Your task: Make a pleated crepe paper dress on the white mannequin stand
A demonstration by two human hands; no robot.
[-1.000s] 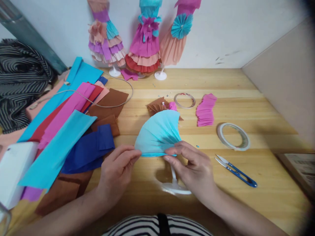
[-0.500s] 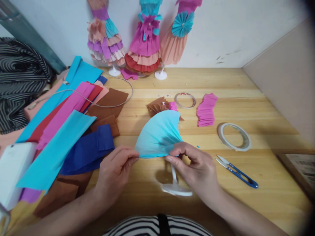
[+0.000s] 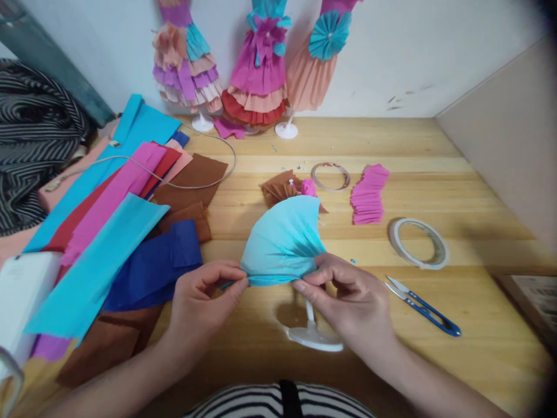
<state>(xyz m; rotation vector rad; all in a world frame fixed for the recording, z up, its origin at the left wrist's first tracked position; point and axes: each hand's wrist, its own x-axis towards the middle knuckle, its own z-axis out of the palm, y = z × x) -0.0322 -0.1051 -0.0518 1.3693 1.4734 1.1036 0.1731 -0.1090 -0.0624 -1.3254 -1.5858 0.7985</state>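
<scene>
A light-blue crepe paper piece (image 3: 281, 235) fans out between my two hands, with gathered folds along its near edge. My left hand (image 3: 209, 296) pinches the left end of that edge between thumb and fingertips. At the other end, my right hand (image 3: 348, 290) pinches the gathered part, where the creases draw together. Beneath the paper stands a white round-based stand (image 3: 315, 337), its upper part hidden by the paper and my right hand. Just beyond lies a pleated brown paper piece (image 3: 278, 188) with a pink bit beside it.
Colored crepe paper strips (image 3: 100, 261) pile up on the left with a cable. To the right lie thread snips (image 3: 424, 307), a tape roll (image 3: 420, 244), a thinner ring of tape (image 3: 331, 177) and pleated pink paper (image 3: 369, 194). Three paper dresses (image 3: 259, 69) on stands line the wall.
The near edge of the blue paper has bunched into looser folds, and its fan now creases more toward my right hand. Both hands keep their pinch. The view has shifted slightly.
</scene>
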